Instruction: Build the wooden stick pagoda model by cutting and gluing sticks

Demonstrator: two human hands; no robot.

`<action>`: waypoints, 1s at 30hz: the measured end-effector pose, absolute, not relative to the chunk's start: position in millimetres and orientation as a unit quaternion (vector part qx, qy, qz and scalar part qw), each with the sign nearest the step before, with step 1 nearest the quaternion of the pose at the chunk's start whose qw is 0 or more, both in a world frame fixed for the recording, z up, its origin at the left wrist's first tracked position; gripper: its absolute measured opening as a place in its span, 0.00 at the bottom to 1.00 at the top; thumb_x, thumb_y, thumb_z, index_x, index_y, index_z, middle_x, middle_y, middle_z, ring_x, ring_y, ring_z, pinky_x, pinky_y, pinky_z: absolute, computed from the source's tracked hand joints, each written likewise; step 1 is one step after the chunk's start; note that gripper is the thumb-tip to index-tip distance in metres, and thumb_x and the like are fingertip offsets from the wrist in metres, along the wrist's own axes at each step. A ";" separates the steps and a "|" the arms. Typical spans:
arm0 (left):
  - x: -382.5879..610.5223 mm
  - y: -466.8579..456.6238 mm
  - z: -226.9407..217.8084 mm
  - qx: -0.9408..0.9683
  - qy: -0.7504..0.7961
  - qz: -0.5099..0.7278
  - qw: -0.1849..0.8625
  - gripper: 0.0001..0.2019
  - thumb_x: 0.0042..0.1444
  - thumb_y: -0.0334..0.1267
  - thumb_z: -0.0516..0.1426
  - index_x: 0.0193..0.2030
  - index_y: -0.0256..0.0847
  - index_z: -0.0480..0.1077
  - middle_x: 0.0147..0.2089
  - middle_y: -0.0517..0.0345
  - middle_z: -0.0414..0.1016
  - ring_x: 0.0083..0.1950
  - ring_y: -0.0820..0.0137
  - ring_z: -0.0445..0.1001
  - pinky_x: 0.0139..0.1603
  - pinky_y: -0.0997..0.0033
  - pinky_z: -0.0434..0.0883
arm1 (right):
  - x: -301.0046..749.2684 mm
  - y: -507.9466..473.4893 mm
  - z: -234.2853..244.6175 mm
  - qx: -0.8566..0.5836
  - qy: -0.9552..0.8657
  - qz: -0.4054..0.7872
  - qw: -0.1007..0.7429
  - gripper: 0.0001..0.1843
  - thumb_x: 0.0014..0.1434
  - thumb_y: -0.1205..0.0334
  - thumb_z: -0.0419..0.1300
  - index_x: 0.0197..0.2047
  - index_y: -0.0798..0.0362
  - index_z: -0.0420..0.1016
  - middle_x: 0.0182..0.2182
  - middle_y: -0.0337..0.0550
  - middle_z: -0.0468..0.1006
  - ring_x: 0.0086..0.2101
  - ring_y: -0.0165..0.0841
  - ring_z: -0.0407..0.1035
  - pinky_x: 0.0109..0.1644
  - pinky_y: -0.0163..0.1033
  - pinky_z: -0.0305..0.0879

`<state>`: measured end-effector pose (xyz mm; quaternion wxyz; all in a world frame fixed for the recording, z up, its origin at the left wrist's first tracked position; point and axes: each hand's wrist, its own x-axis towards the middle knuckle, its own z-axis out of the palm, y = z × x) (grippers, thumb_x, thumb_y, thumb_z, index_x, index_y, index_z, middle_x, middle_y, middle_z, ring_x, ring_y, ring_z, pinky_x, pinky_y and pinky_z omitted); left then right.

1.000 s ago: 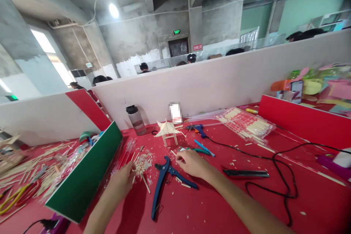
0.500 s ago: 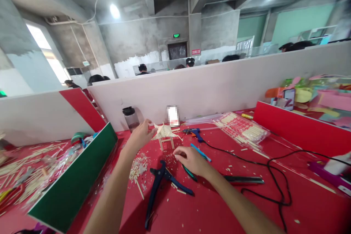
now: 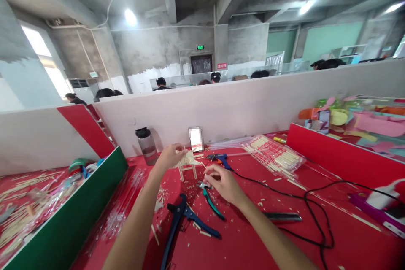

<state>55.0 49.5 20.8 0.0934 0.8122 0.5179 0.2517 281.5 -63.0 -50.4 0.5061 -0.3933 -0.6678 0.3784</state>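
A small pavilion model [image 3: 189, 159] of pale wooden sticks, with a peaked roof and thin legs, stands upright on the red table. My left hand [image 3: 172, 156] reaches over its left side, fingers closed on the roof and partly hiding it. To the right of the legs, my right hand [image 3: 223, 182] is held with thumb and fingertips pinched together; whatever is between them is too small to make out. Just under that hand lie green-handled pliers [image 3: 212, 204]. Closer to me rests a dark blue cutter [image 3: 182, 215] with its handles spread.
Behind the model are a phone [image 3: 195, 140], a water bottle [image 3: 147, 147] and a blue glue gun [image 3: 221, 159]. Bagged sticks [image 3: 275, 154] lie right of these. A black cable [image 3: 311, 202] loops across the right side. Green [image 3: 72, 211] and red [image 3: 341, 156] dividers flank the table.
My left hand has moved onto the model's roof and closed there. My right hand has shifted slightly, uncovering more of the green-handled pliers. The whole view has turned a little.
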 end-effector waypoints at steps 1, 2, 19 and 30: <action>54.8 51.0 22.3 0.819 0.505 0.251 0.106 0.18 0.61 0.49 0.54 0.43 0.38 0.78 0.42 0.50 0.83 0.43 0.62 0.78 0.47 0.67 0.71 | 281.8 -62.4 -50.1 -0.395 -0.664 0.384 0.506 0.08 0.62 0.56 0.60 0.38 0.51 0.71 0.30 0.42 0.81 0.29 0.34 0.76 0.36 0.37 0.71; 53.9 52.5 23.7 0.826 0.491 0.249 0.118 0.18 0.61 0.49 0.54 0.41 0.37 0.78 0.39 0.51 0.82 0.41 0.63 0.77 0.45 0.68 0.70 | 282.3 -61.7 -49.7 -0.396 -0.660 0.389 0.507 0.08 0.61 0.56 0.60 0.37 0.52 0.72 0.31 0.42 0.81 0.29 0.34 0.75 0.36 0.38 0.72; 45.2 50.8 38.1 0.860 0.380 0.219 0.259 0.13 0.64 0.42 0.55 0.42 0.41 0.79 0.43 0.54 0.82 0.44 0.65 0.77 0.45 0.71 0.70 | 268.9 -9.9 -3.4 -0.424 -0.701 0.390 0.420 0.03 0.59 0.67 0.61 0.36 0.53 0.78 0.35 0.41 0.79 0.35 0.33 0.75 0.42 0.35 0.71; 47.7 46.8 35.4 0.832 0.432 0.230 0.259 0.10 0.65 0.42 0.56 0.44 0.45 0.78 0.45 0.55 0.82 0.46 0.64 0.79 0.48 0.69 0.72 | 251.2 -0.1 -28.0 -0.442 -0.638 0.465 0.425 0.04 0.60 0.66 0.62 0.36 0.50 0.80 0.36 0.40 0.79 0.38 0.34 0.75 0.41 0.34 0.71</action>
